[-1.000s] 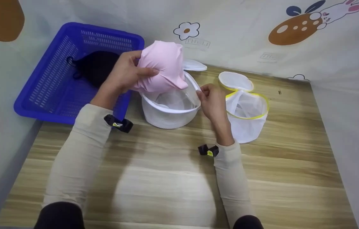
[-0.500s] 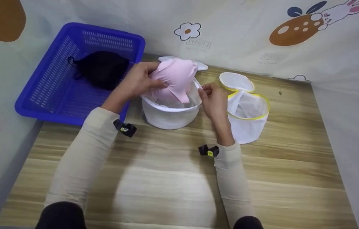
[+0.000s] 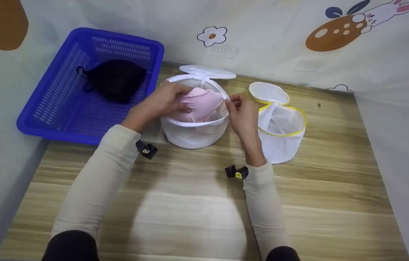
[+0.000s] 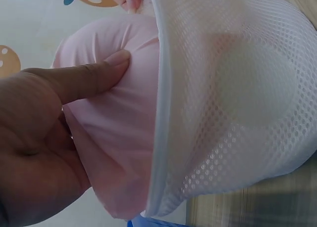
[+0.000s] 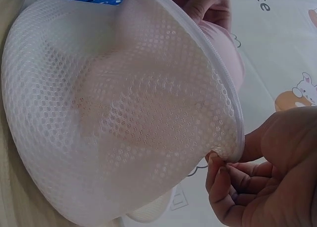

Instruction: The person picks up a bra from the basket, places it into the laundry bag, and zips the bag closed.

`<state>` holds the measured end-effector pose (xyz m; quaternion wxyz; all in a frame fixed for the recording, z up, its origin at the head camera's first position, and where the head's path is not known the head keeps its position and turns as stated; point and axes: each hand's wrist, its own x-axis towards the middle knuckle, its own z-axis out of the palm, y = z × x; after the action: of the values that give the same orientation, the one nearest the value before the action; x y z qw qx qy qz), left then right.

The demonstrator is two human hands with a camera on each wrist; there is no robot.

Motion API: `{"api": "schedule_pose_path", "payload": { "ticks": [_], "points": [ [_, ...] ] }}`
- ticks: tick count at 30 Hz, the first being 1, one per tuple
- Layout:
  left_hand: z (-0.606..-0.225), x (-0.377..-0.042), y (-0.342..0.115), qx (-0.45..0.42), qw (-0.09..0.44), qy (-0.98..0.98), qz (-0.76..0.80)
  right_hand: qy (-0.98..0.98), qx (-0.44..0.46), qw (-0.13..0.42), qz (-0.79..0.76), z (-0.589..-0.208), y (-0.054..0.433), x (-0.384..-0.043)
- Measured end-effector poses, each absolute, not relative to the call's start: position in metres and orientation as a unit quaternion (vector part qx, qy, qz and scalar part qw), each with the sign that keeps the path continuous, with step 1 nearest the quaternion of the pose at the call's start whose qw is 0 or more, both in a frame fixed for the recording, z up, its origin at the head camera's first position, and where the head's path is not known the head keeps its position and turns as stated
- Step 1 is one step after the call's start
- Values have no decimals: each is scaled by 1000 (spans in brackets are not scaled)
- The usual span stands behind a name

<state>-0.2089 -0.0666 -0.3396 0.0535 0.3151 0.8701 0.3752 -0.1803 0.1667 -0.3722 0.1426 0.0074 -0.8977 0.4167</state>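
My left hand [image 3: 165, 97] grips a smooth pink bra [image 3: 205, 102], folded so its padded cups bulge. The bra is partly inside the mouth of a round white mesh laundry bag [image 3: 194, 137]. In the left wrist view, my thumb lies on the pink fabric [image 4: 116, 103] and part of the bra is behind the bag's zipped rim. My right hand [image 3: 242, 112] pinches the right side of that rim; the right wrist view shows its fingertips gathered on the mesh edge. The bag's round lid [image 3: 209, 71] is folded back behind it.
At left stands a blue plastic basket [image 3: 63, 135] with a black garment [image 3: 115, 79], its loops showing. A smaller white laundry bag [image 3: 280, 148] with yellow edging and its lid open stands right of my right hand. A printed sheet [image 3: 262, 47] covers the wall behind.
My left hand has lowered the pink bra rightward, from above the bag into its mouth. My right hand has stayed at the rim.
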Motion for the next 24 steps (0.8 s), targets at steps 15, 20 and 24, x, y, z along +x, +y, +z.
{"api": "schedule_pose_path", "payload": {
  "ticks": [15,20,24],
  "points": [
    [-335,-208,-39,315,97,914,237,-894,0,139,426,-369,167,-180],
    [-335,-210,-32,309,111,921,211,-896,0,145,419,-369,168,-180],
    [-338,-210,-31,302,115,923,208,-894,1,149,422,-369,168,-180]
  ]
}}
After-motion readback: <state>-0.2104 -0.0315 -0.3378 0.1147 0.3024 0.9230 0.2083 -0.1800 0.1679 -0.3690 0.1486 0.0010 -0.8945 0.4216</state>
